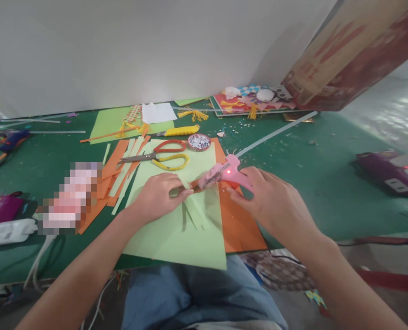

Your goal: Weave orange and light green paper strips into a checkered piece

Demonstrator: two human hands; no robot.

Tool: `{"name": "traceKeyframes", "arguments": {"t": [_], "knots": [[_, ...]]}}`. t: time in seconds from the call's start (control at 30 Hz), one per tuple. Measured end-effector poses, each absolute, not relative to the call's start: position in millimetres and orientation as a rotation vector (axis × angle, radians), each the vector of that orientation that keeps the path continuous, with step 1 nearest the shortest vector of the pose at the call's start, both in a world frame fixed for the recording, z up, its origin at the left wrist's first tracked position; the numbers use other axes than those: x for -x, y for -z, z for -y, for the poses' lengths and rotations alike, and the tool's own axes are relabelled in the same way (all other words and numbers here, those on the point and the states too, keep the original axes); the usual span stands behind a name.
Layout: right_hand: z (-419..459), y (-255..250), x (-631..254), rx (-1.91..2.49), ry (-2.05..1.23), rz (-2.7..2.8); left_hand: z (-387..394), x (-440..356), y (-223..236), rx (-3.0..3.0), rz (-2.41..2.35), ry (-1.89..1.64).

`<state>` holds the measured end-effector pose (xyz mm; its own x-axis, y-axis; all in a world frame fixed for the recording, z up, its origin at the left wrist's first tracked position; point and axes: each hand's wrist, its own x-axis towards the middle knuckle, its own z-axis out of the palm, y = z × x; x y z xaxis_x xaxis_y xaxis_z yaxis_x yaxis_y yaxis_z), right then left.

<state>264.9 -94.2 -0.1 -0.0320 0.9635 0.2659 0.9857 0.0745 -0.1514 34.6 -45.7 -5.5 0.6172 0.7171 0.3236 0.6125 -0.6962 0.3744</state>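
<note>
Between thumb and fingers, my left hand [164, 197] pinches light green paper strips [195, 211] above a light green sheet [176, 243]. My right hand [276, 197] is wrapped round the handle of a pink hot glue gun [231, 169]. A red light glows on its side, and a long clear glue stick [276, 133] sticks out of its back. The gun's nozzle points left, close to my left fingertips; whether it touches the strips I cannot tell. Beneath the green sheet lies an orange sheet [240, 220].
Scissors [152, 158], a yellow utility knife [181, 131] and a small dish [199, 142] lie beyond my hands. Cut orange strips [111, 183] are at the left, near a white plug [13, 231]. A purple glue gun [389, 172] lies far right; a cardboard box [348, 59] leans behind.
</note>
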Motion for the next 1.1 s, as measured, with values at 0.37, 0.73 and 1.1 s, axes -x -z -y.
{"name": "traceKeyframes", "arguments": {"t": [0.37,0.73,1.1], "knots": [[96.8,0.8,-264.0,1.974,0.093,2.045,46.0,-32.0,3.4,-2.554,-1.073,-0.604],[106.8,-4.1,-272.2,1.844,0.176,2.042,44.3,-41.7,4.5,-2.635,-1.237,-0.49],[114.9,-5.6,-302.2,1.946,0.339,1.855,43.2,-53.2,-12.2,-2.55,-1.338,-0.256]]}}
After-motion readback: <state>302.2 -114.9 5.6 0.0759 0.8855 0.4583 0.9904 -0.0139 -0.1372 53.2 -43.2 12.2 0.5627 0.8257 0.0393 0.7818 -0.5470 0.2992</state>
